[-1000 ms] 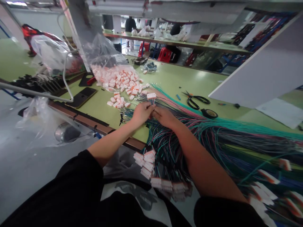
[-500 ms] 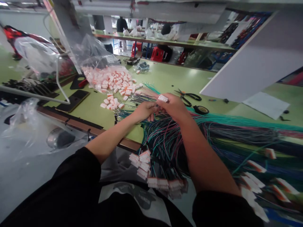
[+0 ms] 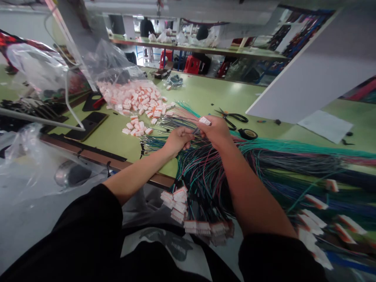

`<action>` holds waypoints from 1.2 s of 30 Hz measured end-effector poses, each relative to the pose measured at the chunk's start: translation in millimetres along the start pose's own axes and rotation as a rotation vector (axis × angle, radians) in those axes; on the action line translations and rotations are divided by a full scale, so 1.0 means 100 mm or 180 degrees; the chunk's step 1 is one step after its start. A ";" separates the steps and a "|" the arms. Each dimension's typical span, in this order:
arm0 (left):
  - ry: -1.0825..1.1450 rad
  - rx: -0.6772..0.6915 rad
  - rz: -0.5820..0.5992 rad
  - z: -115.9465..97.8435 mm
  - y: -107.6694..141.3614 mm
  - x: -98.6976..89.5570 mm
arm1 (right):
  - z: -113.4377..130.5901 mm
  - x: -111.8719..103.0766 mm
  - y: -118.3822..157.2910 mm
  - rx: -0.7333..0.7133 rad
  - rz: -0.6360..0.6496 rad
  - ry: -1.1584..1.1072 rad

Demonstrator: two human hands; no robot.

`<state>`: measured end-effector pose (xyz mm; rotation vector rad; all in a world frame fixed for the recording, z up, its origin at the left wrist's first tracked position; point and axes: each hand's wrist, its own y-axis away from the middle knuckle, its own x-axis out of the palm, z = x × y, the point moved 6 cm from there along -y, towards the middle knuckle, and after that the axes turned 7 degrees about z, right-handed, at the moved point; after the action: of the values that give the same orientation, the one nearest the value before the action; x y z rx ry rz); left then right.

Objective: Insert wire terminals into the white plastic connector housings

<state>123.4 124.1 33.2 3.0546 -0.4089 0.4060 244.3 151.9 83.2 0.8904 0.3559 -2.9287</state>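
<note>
My right hand [image 3: 216,130] is closed on a white connector housing [image 3: 205,121], which shows at its fingertips. Just left of it, my left hand [image 3: 179,140] pinches a thin dark wire [image 3: 196,131] that runs towards the right fingers. Whether the wire is in the housing cannot be made out. Under both hands spreads a bundle of green, pink and grey wires [image 3: 202,164]. Finished-looking white connectors [image 3: 178,199] hang on wires over the table's front edge. Loose white and orange connector housings [image 3: 137,127] lie in a small heap left of my hands.
Behind the small heap, a clear plastic bag [image 3: 117,78] spills more housings. Scissors [image 3: 232,116] and black tape [image 3: 248,134] lie beyond my right hand. A phone [image 3: 87,126] rests at the left near a white bent tube [image 3: 68,98]. A white panel [image 3: 311,66] slants over the right side.
My hands have drawn slightly apart, and a dark wire now shows between them. The right hand keeps the connector housing. The whole view has shifted a little.
</note>
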 end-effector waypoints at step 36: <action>0.0917 -0.0332 -0.0486 0.13 -0.10 -0.15 | 0.08 -0.09 0.02 -0.0173 0.1108 0.0125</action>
<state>115.6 137.0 16.4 2.8401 -0.1759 0.7746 247.5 147.8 93.9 0.9003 0.2513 -2.5754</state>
